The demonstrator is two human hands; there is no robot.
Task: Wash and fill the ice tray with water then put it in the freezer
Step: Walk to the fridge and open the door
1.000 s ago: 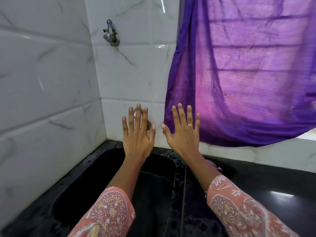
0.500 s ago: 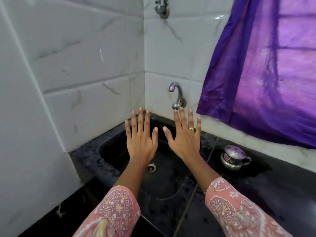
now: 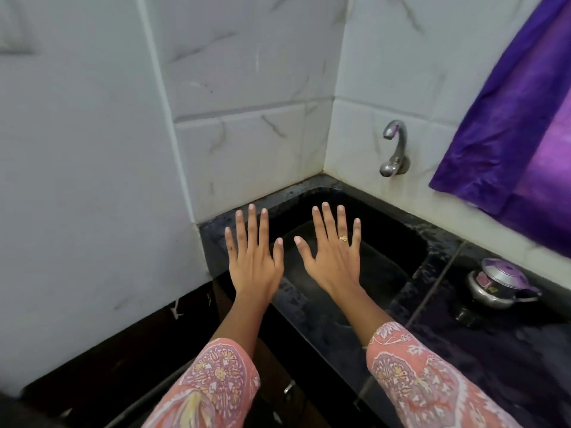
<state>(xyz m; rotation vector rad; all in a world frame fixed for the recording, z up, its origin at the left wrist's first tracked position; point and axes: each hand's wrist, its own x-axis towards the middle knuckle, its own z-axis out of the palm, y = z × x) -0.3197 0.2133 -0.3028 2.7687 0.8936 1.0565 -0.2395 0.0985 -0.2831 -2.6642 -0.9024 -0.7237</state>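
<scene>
Ice tray is nowhere in frame. My view has swung left since a second ago; left hand [image 3: 254, 261] and right hand [image 3: 332, 259] stay spread, empty, over the black stone sink [image 3: 398, 257]. I judge washing unstarted.

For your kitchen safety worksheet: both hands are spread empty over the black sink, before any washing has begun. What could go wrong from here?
1. No ice tray shows anywhere in view; the left hand and right hand are empty, so the job may stall while it is fetched.
2. The tap sits at the sink's far wall, so water could splash the dark counter.
3. The small steel pot stands near the sink; a reaching right sleeve might knock it.
</scene>
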